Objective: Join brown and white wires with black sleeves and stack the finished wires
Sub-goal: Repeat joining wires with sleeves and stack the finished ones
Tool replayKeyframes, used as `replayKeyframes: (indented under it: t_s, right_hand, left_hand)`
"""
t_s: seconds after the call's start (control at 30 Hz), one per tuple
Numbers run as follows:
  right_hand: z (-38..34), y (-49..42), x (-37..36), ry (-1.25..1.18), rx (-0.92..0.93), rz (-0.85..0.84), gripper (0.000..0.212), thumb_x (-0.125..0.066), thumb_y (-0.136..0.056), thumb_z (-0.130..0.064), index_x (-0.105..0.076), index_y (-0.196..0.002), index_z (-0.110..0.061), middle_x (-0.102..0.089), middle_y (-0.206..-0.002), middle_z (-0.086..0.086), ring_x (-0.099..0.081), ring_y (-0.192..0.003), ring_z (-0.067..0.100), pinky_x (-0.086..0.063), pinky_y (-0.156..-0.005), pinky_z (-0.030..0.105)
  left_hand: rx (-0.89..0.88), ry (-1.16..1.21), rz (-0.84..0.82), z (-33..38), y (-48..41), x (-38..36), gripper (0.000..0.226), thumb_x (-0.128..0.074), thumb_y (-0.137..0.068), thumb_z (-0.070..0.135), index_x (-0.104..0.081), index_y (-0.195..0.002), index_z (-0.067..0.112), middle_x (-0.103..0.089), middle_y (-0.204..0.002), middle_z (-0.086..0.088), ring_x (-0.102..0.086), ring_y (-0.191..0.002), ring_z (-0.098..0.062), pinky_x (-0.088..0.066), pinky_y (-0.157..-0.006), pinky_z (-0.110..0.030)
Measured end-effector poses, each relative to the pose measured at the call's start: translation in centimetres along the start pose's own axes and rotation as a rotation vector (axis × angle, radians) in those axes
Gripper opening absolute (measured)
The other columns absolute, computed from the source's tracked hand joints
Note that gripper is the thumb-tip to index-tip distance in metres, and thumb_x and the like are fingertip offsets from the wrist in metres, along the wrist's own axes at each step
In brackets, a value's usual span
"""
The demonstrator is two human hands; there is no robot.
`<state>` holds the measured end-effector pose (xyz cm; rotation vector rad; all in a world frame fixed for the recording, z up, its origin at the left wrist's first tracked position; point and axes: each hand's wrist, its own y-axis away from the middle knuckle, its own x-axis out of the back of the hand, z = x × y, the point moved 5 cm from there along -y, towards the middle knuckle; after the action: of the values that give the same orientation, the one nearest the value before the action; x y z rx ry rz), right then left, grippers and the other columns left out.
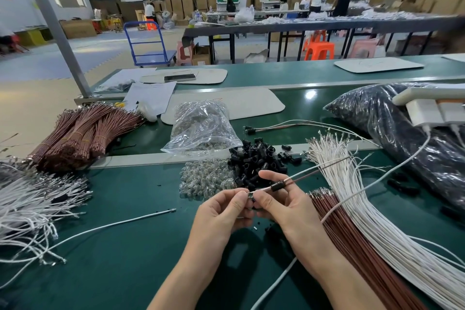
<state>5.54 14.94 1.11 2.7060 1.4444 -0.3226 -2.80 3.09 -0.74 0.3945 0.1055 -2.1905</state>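
My left hand (224, 209) and my right hand (279, 199) meet at the table's middle, fingertips pinching the metal ends of a brown wire (324, 170) and a white wire (309, 170). A black sleeve (276, 186) sits threaded on both wires just past my right thumb. The wires trail up to the right. Loose black sleeves (259, 161) lie piled just beyond my hands. Brown wires (352, 239) and white wires (377, 209) fan out on the right. Finished wires (276, 127) lie farther back.
Bundled brown wires (83, 131) and loose white wires (32, 199) lie on the left. A clear bag (201, 128) and a heap of small glass bulbs (206, 178) sit ahead. A big black bag (402, 128) fills the right. A white cable (377, 178) crosses there.
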Motion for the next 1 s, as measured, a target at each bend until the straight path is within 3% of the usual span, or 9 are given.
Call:
replayKeyframes:
  t_s: [0.27,0.43,0.6,0.8,1.0]
  right_hand:
    - [-0.1,-0.1,0.1,0.075,0.032,-0.011,0.033,-0.075,-0.086,-0.018,-0.067,-0.117,-0.03,-0.076,-0.094,0.008,-0.073,-0.09,0.027,-0.058,-0.084,0.027]
    - [0.5,-0.2,-0.1,0.08,-0.024,0.001,0.031,-0.074,-0.077,-0.036,-0.075,-0.105,-0.022,-0.078,-0.089,0.003,-0.073,-0.08,0.011,-0.056,-0.069,0.02]
    - [0.9,-0.3,-0.2,0.109,-0.057,-0.018,0.015,-0.073,-0.085,-0.035,-0.081,-0.09,-0.023,-0.078,-0.085,0.006,-0.07,-0.073,0.011,-0.056,-0.066,0.021]
    - [0.7,-0.3,0.0,-0.009,-0.058,0.004,0.024,-0.074,-0.079,-0.038,-0.081,-0.087,-0.017,-0.077,-0.084,0.007,-0.069,-0.073,0.008,-0.054,-0.065,0.018]
    - [0.6,-0.3,0.1,-0.008,-0.068,0.003,0.024,-0.074,-0.079,-0.039,-0.081,-0.088,-0.018,-0.077,-0.085,0.007,-0.07,-0.075,0.01,-0.054,-0.065,0.018]
  left_hand:
    - [0.014,-0.071,0.001,-0.3,-0.1,0.1,0.017,-0.07,-0.086,0.03,-0.08,-0.088,0.016,-0.073,-0.082,-0.009,-0.067,-0.073,-0.016,-0.056,-0.067,-0.025]
    - [-0.061,-0.184,0.011,0.0,0.2,-0.2,0.014,-0.063,-0.099,0.018,-0.075,-0.097,0.011,-0.076,-0.081,-0.006,-0.067,-0.068,-0.013,-0.056,-0.064,-0.022]
    - [-0.135,-0.264,0.047,0.5,0.5,-0.2,0.013,-0.063,-0.099,0.017,-0.075,-0.094,0.014,-0.075,-0.078,-0.003,-0.066,-0.065,-0.013,-0.056,-0.064,-0.023]
    - [-0.073,-0.107,0.027,0.5,0.4,-0.4,0.021,-0.058,-0.1,0.019,-0.074,-0.102,0.006,-0.074,-0.081,-0.004,-0.066,-0.067,-0.013,-0.058,-0.064,-0.025]
    - [-0.095,-0.158,-0.006,0.4,0.4,-0.3,0.021,-0.067,-0.09,0.029,-0.076,-0.097,0.011,-0.077,-0.087,-0.008,-0.067,-0.072,-0.014,-0.058,-0.069,-0.025]
